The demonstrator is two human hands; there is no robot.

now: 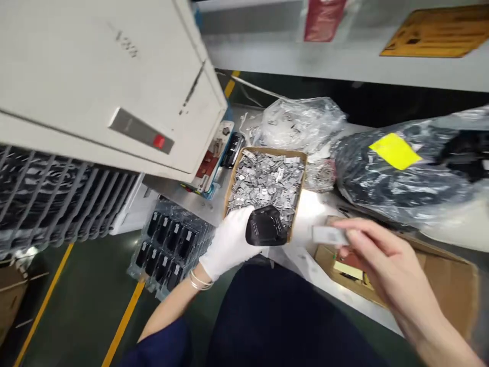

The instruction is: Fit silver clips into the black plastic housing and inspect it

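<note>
Just at the near edge of the cardboard tray (300,168), which is heaped with small grey metal clips (263,183), the person's gloved left hand (231,242) is closed around a black plastic housing (266,226), gripping it by its left side so that it sits over the tray's front rim. To the right of the tray, the bare right hand (376,255) pinches a single metal piece (328,235) between thumb and fingertips, level with the housing but not yet touching it. By my reckoning the clip is picked and the housing is ready, so fitting one to the other is what remains. Left of the tray and lower down sits a stack of clear trays with black parts (170,244). Behind the tray lie crumpled plastic bags (301,122); right of it, an open carton (439,275).
</note>
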